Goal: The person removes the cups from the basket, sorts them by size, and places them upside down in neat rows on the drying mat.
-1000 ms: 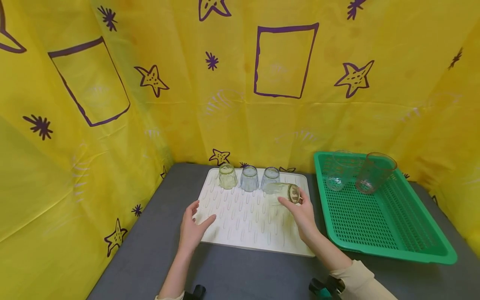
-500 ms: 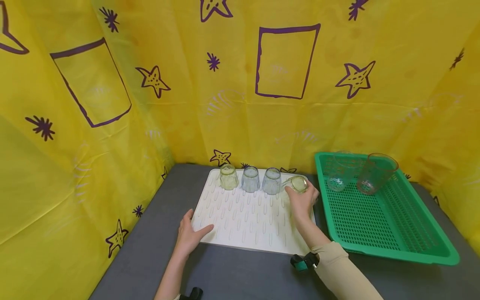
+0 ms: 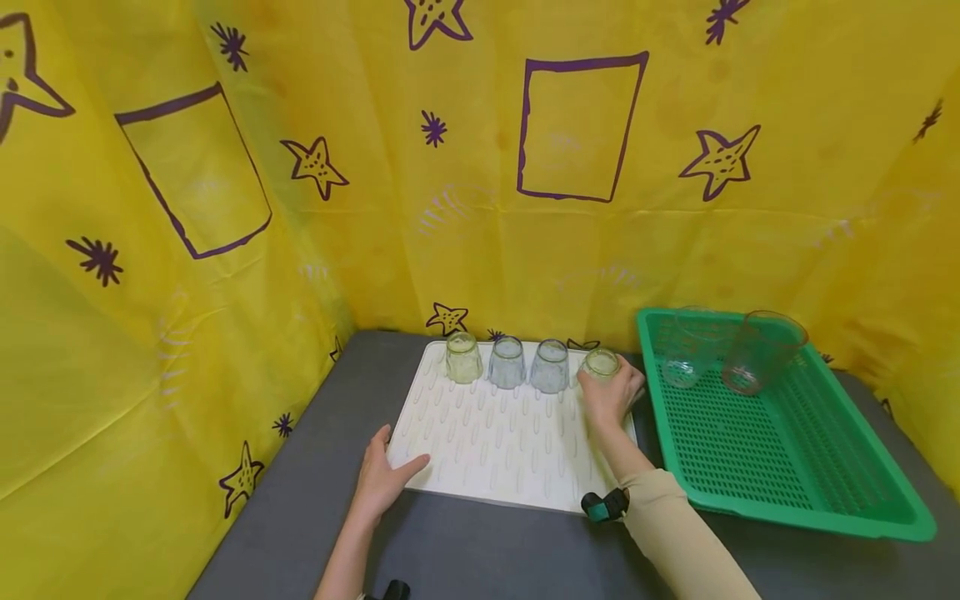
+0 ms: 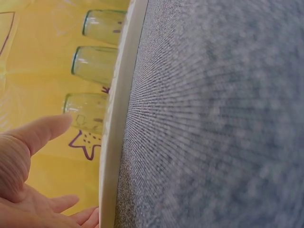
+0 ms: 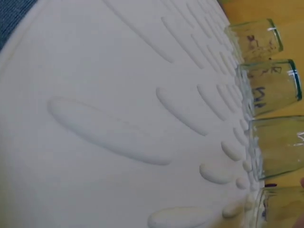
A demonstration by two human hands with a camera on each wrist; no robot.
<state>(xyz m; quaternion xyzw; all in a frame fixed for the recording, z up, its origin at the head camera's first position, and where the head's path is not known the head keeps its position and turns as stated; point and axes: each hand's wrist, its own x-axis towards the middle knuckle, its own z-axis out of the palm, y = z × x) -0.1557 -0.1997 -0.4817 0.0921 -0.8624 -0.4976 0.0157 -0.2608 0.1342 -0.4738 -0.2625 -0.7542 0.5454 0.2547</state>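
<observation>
A white drying mat (image 3: 480, 458) with raised ribs lies on the grey table. Along its back edge several glasses stand upside down in a row: a yellow-green glass (image 3: 463, 360) on the left, then two bluish glasses (image 3: 507, 364). At the right end of that row my right hand (image 3: 615, 398) grips another yellow-green glass (image 3: 602, 364), bottom up and upright on the mat. In the right wrist view this glass (image 5: 280, 204) shows at the lower right corner. My left hand (image 3: 380, 477) holds nothing, its thumb spread from its fingers, at the mat's left front edge.
Right of the mat stands a green perforated basket (image 3: 810, 522). In its back part are a tall clear glass (image 3: 682, 367) and a pinkish glass (image 3: 750, 362). A yellow cloth (image 3: 375, 250) with drawn stars hangs behind and to the left.
My right hand has moved back and right with the yellow-green glass, turning it from lying sideways to bottom up at the row's right end. The left hand has shifted slightly toward me.
</observation>
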